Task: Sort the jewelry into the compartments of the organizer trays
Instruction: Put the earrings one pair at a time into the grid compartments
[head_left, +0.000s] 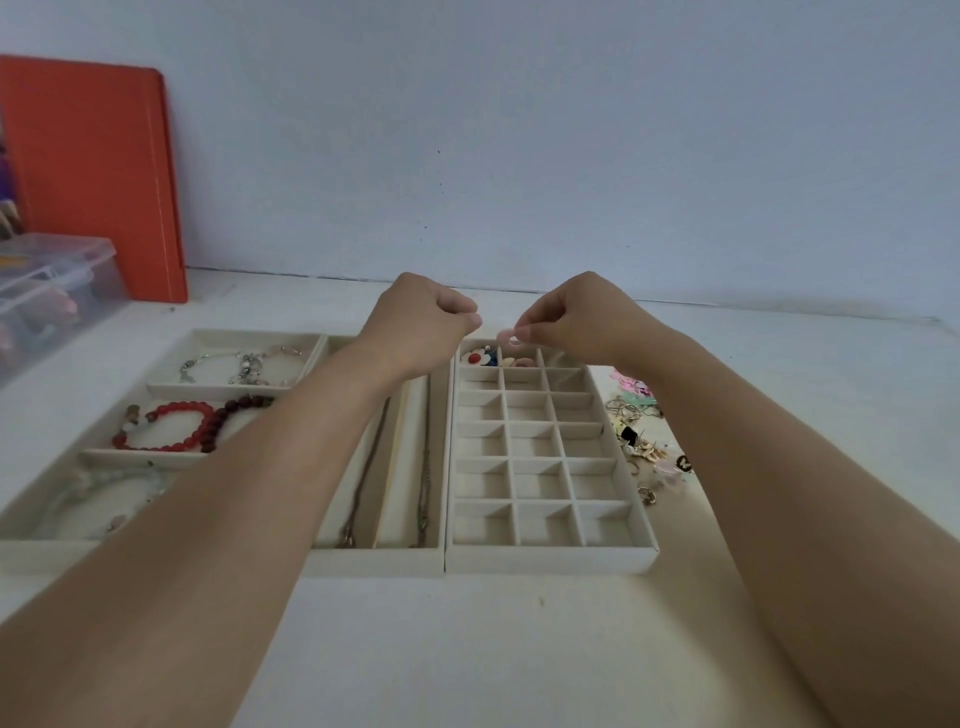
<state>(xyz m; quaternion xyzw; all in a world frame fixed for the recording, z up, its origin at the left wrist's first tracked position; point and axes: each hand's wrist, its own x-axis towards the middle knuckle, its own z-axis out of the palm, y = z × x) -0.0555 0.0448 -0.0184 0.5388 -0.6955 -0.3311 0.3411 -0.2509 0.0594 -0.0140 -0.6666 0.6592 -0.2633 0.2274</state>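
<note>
My right hand (576, 317) pinches a small pink ring-shaped piece (511, 339) above the far end of the grid tray (550, 558). My left hand (426, 317) hovers beside it with fingers curled; whether it holds anything is hidden. The grid tray's far cells hold a red and white flower piece (477, 357) and a few other small items; its nearer cells look bare. The left tray (374, 564) holds a red bead bracelet (176, 423), silver chain bracelets (244, 364) and two long necklaces (423, 467).
A pile of loose rings, earrings and charms (641, 441) lies on the white table right of the grid tray. A clear plastic box (47, 291) and an orange board (98, 182) stand at the far left against the wall.
</note>
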